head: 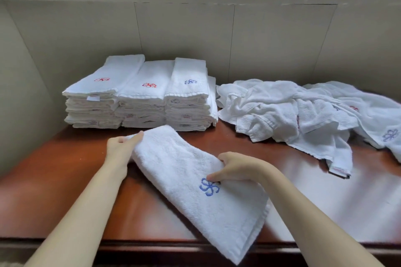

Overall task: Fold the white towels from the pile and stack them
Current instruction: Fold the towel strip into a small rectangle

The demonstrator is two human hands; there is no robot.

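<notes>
A folded white towel (191, 171) with a blue embroidered mark lies at a slant on the wooden table (71, 180), its near end hanging over the front edge. My left hand (121, 147) grips the towel's far left corner. My right hand (234, 167) holds its right edge, thumb just above the blue mark. Behind it stand three side-by-side stacks of folded towels (141, 97), two topped with red marks and one with a blue mark. The crumpled pile of unfolded towels (303, 112) sprawls at the back right.
A pale panelled wall (195, 34) closes off the back and left of the table. The table's front edge (152, 243) runs close below my forearms. Bare wood shows at the front left and front right.
</notes>
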